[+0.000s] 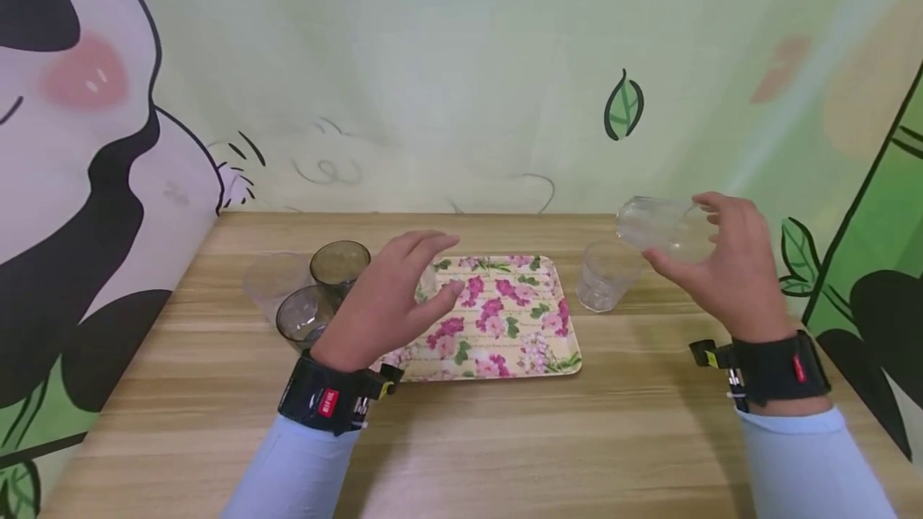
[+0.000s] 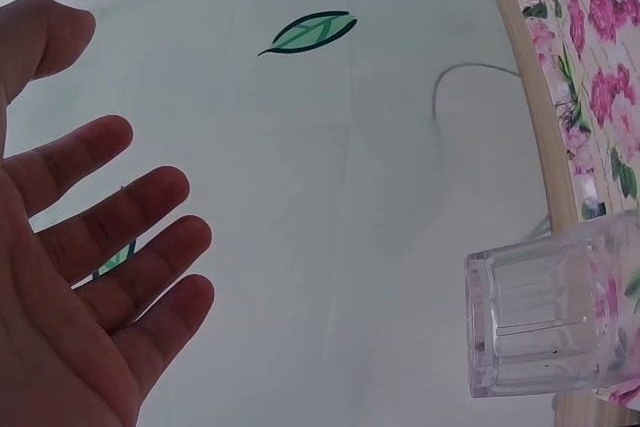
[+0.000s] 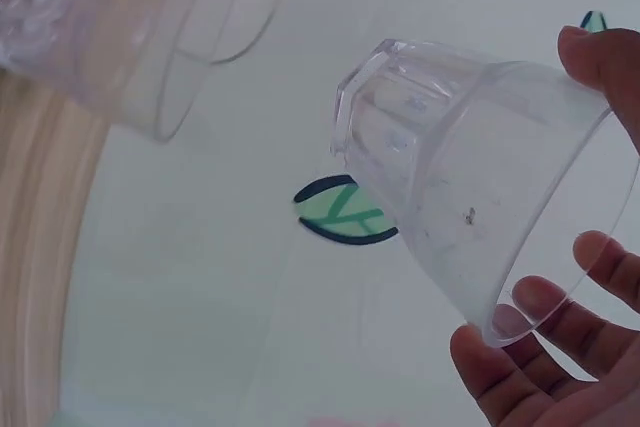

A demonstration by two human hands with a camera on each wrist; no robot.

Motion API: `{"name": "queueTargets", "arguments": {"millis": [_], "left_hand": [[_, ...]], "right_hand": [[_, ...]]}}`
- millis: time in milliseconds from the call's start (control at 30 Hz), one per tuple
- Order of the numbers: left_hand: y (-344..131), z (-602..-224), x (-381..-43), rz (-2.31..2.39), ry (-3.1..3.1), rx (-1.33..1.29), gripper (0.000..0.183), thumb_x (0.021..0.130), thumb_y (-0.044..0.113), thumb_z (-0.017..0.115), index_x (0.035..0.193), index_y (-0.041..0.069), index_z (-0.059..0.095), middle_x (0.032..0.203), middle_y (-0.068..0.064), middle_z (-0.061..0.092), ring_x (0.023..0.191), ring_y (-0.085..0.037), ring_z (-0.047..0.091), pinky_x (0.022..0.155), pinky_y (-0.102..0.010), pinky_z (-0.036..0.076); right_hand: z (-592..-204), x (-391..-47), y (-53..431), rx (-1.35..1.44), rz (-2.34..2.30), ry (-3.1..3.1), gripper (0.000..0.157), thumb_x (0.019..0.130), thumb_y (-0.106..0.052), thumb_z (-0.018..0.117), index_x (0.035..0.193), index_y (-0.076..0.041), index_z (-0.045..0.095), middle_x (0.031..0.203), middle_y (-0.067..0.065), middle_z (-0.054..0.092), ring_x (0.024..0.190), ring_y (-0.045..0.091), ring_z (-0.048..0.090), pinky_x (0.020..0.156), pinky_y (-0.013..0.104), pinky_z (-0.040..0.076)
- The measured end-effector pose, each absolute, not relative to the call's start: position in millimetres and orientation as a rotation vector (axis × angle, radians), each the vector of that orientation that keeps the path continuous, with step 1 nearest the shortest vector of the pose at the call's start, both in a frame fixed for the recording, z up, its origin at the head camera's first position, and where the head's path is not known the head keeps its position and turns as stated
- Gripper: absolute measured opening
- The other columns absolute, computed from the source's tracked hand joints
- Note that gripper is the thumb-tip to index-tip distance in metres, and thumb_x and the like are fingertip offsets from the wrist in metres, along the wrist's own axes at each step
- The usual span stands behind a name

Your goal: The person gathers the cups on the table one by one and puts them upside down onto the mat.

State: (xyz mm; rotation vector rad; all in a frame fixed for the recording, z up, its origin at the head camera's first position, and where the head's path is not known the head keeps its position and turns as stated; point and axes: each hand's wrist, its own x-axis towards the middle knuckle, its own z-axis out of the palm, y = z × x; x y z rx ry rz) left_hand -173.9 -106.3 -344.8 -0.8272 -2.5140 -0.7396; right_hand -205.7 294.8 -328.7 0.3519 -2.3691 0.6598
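My right hand (image 1: 728, 271) grips a clear plastic cup (image 1: 649, 223) by its rim, thumb and fingers on opposite sides. Tilted on its side above the table, that cup has its faceted base pointing left. Just below it, a second clear cup (image 1: 604, 283) stands upright beside the tray. Over the left part of a flowered tray (image 1: 497, 319), my left hand (image 1: 392, 295) hovers with fingers relaxed and nothing held. A third clear cup (image 2: 535, 322) is on the tray, faceted end up, apart from the left fingers and mostly hidden by that hand in the head view.
Left of the tray, two smoky dark cups (image 1: 306, 315) and another clear cup (image 1: 270, 279) stand close together, partly behind the left hand. The wooden table (image 1: 505, 447) ends at a printed cloth wall (image 1: 433, 102) at the back.
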Motion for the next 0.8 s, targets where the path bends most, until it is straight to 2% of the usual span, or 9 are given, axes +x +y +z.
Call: {"name": "queueTargets", "arguments": {"millis": [133,367,533,800], "left_hand": [[-106,-345,-174,-0.741,-2.511,-0.83,0.055,0.094,0.034,0.067,0.141,0.009,0.054,0.14,-0.015,0.062,0.131,-0.03,0.055,0.109,-0.052,0.052],[-107,-344,-173,-0.746,-2.517,-0.821,0.055,0.094,0.034,0.067,0.142,0.01,0.054,0.14,-0.014,0.062,0.131,-0.029,0.054,0.109,-0.052,0.052],[-107,-343,-173,-0.746,-2.525,-0.82,0.056,0.094,0.035,0.067,0.142,0.01,0.054,0.141,-0.014,0.061,0.132,-0.029,0.054,0.109,-0.053,0.053],[-106,-343,-174,-0.737,-2.525,-0.824,0.058,0.093,0.036,0.068,0.142,0.01,0.053,0.141,-0.015,0.061,0.132,-0.03,0.054,0.109,-0.053,0.052]], "right_hand": [[-325,-198,282,0.399,0.715,-2.363,0.085,0.062,-0.019,0.093,0.132,0.006,0.052,0.124,0.033,0.057,0.105,0.046,0.055,0.078,0.062,0.052],[-327,-189,263,0.516,0.738,-2.352,0.083,0.059,-0.019,0.094,0.129,0.002,0.055,0.117,0.027,0.061,0.094,0.038,0.057,0.075,0.054,0.049],[-330,-186,248,0.61,0.772,-2.343,0.084,0.056,-0.017,0.096,0.127,0.001,0.055,0.116,0.025,0.061,0.098,0.035,0.056,0.076,0.052,0.053],[-328,-180,216,0.728,0.845,-2.327,0.082,0.058,-0.018,0.094,0.128,0.0,0.054,0.118,0.022,0.06,0.105,0.031,0.054,0.078,0.053,0.055]]}}
